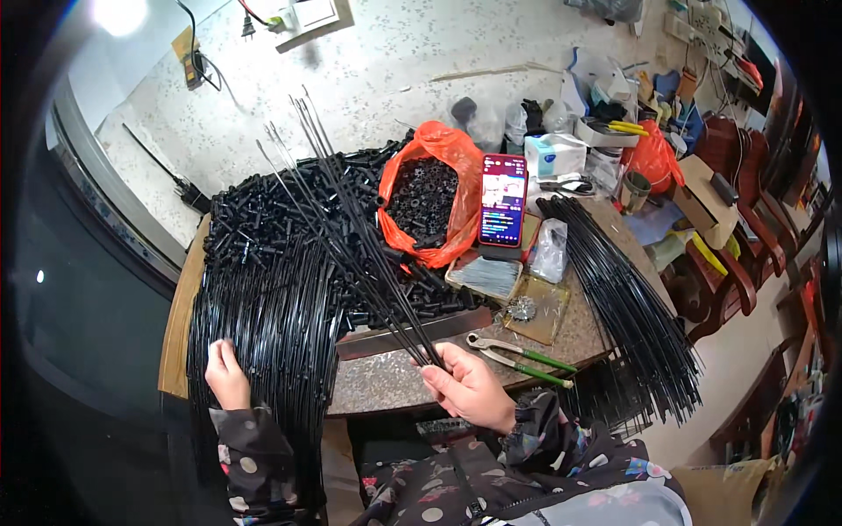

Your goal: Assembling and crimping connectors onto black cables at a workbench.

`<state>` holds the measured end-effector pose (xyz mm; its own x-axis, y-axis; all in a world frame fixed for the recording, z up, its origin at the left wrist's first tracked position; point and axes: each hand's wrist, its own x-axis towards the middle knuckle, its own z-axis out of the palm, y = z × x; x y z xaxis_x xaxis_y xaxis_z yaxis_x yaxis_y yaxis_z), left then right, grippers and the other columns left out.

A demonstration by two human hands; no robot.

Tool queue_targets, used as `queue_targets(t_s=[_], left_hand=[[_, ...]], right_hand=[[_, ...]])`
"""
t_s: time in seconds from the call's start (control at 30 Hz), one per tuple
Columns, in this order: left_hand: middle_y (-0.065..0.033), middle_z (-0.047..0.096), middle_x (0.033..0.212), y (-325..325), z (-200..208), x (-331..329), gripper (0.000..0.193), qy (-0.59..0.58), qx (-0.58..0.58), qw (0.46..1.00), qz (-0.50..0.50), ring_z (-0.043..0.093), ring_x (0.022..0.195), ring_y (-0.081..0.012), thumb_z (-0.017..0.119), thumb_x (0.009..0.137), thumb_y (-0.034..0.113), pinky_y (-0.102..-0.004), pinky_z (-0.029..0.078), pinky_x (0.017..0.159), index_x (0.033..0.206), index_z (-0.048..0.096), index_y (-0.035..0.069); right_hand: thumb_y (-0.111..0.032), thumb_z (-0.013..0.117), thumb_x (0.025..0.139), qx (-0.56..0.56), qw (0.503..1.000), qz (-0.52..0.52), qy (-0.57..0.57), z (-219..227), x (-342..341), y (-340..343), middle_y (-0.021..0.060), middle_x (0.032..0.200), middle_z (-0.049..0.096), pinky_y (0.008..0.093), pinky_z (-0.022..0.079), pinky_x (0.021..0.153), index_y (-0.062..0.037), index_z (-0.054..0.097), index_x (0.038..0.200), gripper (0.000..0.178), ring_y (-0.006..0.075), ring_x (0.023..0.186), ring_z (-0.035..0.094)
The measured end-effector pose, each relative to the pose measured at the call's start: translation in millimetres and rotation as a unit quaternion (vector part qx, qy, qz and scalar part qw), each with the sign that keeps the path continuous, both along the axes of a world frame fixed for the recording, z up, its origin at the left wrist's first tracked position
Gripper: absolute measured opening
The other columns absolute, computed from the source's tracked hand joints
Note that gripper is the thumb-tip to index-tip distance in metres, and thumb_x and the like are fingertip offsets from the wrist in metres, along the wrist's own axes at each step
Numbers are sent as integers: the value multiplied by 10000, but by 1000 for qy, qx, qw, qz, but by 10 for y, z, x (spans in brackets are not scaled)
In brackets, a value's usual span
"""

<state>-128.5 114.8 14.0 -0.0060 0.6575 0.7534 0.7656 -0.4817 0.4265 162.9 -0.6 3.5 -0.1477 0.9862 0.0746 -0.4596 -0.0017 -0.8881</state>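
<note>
right hand (pixel 469 386) pinches a fan of thin black rods (pixel 351 219) at their low ends over the bench (pixel 386 377), left hand (pixel 226 375) spread on the rod pile (pixel 263 307); rods look light, springy, slippery, best gripped near the ends.

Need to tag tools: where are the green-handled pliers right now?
In the head view, the green-handled pliers lie on the table near its front edge, just right of the right hand holding the thin black rods.
</note>
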Motion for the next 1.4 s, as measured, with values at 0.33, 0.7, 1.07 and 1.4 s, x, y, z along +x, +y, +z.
queue_targets(t_s=[0.33, 0.7, 1.07, 1.4], left_hand=[[-89, 524, 784, -379, 154, 1696, 253, -497, -493, 596, -395, 499, 733, -168, 405, 775, 221, -256, 384, 643, 907, 441, 8], [-106, 530, 850, -296, 212, 1915, 259, -478, -423, 594, -489, 513, 773, -161, 484, 730, 90, -275, 401, 701, 968, 451, -6], [-53, 552, 761, -462, 52, 1900, 171, -411, -405, 679, -453, 521, 684, -107, 542, 685, 75, -210, 388, 614, 831, 526, -12], [-12, 502, 704, -564, 52, 1953, 151, -480, -413, 647, -424, 475, 589, -62, 488, 738, 119, -171, 391, 504, 837, 503, 6]], right_hand=[[-157, 514, 709, 336, 820, -288, -364, -261, -106, 286, 126, 766, 460, 296, 368, 688, 19, 361, 947, 333, 212, 713, 479], [-86, 526, 686, -9, 925, 37, -379, -848, 241, -266, 23, 679, 488, 221, 370, 583, -14, 418, 950, 295, 85, 618, 445], [-61, 447, 749, 85, 979, -131, -134, -327, 84, -128, 14, 667, 481, 195, 379, 547, 5, 426, 844, 117, 58, 592, 447], [-145, 326, 811, 189, 904, -351, -154, 186, 267, 56, -33, 460, 340, 152, 213, 309, -56, 367, 766, 108, 27, 351, 282]])
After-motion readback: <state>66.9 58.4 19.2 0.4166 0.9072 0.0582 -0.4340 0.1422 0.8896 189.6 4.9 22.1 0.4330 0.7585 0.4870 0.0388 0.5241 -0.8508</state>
